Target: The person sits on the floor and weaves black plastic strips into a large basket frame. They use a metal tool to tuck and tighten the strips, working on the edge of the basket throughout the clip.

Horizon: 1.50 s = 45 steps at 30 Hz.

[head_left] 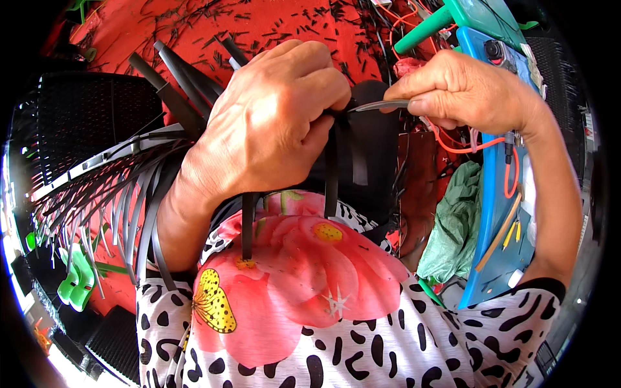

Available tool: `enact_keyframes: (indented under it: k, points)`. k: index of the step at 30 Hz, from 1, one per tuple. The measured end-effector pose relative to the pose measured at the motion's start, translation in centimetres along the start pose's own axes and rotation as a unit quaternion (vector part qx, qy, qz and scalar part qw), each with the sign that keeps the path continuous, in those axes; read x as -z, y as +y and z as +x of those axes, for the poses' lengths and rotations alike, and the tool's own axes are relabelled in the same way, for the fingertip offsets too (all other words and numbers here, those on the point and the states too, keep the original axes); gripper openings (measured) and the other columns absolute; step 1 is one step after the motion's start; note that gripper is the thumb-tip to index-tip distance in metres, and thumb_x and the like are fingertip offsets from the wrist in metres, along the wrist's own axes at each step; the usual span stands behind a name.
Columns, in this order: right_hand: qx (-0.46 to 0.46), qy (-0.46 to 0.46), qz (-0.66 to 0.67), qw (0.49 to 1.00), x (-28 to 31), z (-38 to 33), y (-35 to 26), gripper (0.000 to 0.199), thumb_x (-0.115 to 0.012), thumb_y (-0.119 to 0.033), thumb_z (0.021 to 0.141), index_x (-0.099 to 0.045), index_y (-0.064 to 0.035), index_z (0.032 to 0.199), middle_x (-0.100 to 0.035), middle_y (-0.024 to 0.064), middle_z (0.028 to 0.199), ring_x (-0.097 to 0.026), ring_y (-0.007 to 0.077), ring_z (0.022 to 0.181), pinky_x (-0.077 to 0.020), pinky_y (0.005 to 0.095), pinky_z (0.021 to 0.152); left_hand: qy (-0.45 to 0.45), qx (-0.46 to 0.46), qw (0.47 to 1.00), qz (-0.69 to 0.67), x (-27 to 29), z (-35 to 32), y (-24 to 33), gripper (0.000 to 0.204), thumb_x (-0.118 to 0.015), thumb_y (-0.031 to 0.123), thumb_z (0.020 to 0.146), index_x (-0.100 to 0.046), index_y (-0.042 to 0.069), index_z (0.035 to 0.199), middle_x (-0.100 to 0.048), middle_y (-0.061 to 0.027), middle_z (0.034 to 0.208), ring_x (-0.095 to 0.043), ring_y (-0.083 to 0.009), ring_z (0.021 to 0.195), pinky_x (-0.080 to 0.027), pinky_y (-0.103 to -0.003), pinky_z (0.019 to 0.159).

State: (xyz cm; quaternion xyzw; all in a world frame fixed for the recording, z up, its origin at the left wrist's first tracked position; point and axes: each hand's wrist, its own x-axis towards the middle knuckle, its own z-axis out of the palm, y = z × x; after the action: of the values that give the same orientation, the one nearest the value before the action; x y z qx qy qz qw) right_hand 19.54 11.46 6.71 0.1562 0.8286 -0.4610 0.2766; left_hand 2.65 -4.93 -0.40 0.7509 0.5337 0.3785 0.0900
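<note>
The right hand's (466, 90) fingers pinch a dark, flat strip (378, 105) at 1 o'clock; the left hand's (265, 123) fingers are curled closed at its other end, their hold mostly hidden. At 3 o'clock lies a crumpled green bag (451, 223), contents hidden; at 4, a blue bench (503, 275) bears a wooden stick (499, 234).

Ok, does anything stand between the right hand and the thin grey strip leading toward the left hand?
Nothing visible: the right hand pinches the grey strip, and its exposed stretch toward the left hand looks unobstructed.
</note>
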Motion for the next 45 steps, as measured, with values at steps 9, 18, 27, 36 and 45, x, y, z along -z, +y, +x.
enact_keyframes:
  k: [9, 18, 27, 36, 45]
  points:
    - [0.045, 0.035, -0.286, 0.956, -1.7, -0.8, -1.9, 0.023, -0.053, -0.008, 0.085, -0.059, 0.0008, 0.105, -0.057, 0.0163, 0.068, -0.057, 0.0342, 0.063, -0.0455, 0.0379, 0.057, 0.051, -0.06, 0.996, 0.03, -0.7, -1.2, 0.3, 0.027, -0.067, -0.005, 0.054, -0.059, 0.003, 0.079, -0.054, -0.0101, 0.079, -0.055, -0.0284, 0.07, -0.046, -0.035, 0.062]
    - [0.007, 0.359, -0.434, 0.826, -9.9, -2.1, -1.4, 0.038, -0.057, -0.001, 0.08, -0.059, -0.0048, 0.118, -0.05, 0.0104, 0.072, -0.058, 0.0276, 0.063, -0.0465, 0.0369, 0.055, 0.088, -0.057, 0.993, 0.053, -0.6, -0.9, -0.3, 0.024, -0.069, -0.005, 0.057, -0.062, 0.002, 0.079, -0.058, -0.0084, 0.08, -0.058, -0.0269, 0.072, -0.047, -0.034, 0.064]
    - [0.024, 0.47, -0.249, 0.847, -11.6, -0.3, 0.3, 0.036, -0.063, -0.002, 0.08, -0.059, -0.0041, 0.116, -0.057, 0.0133, 0.077, -0.059, 0.0326, 0.068, -0.0471, 0.0384, 0.058, 0.08, -0.052, 0.995, 0.04, -0.3, -0.4, -1.2, 0.022, -0.07, -0.006, 0.059, -0.061, 0.002, 0.077, -0.057, -0.0078, 0.08, -0.058, -0.0266, 0.074, -0.047, -0.033, 0.064]
    - [0.093, 0.407, -0.085, 0.905, -9.2, -0.9, 1.3, 0.027, -0.062, -0.008, 0.083, -0.062, -0.0025, 0.11, -0.065, 0.0192, 0.084, -0.064, 0.0343, 0.074, -0.0509, 0.0388, 0.065, 0.075, -0.066, 0.994, 0.044, -0.4, -0.3, -0.9, 0.02, -0.069, -0.006, 0.06, -0.06, 0.003, 0.076, -0.055, -0.0069, 0.079, -0.056, -0.0258, 0.073, -0.046, -0.034, 0.064]
    - [0.062, 0.44, -0.23, 0.866, -9.9, -1.1, -0.6, 0.027, -0.066, -0.01, 0.08, -0.06, -0.0053, 0.106, -0.06, 0.0134, 0.071, -0.062, 0.0339, 0.066, -0.0492, 0.0405, 0.058, 0.07, -0.068, 0.994, 0.053, -0.3, -0.2, -1.1, 0.02, -0.069, -0.005, 0.061, -0.059, 0.003, 0.076, -0.055, -0.0069, 0.08, -0.057, -0.026, 0.074, -0.046, -0.034, 0.064]
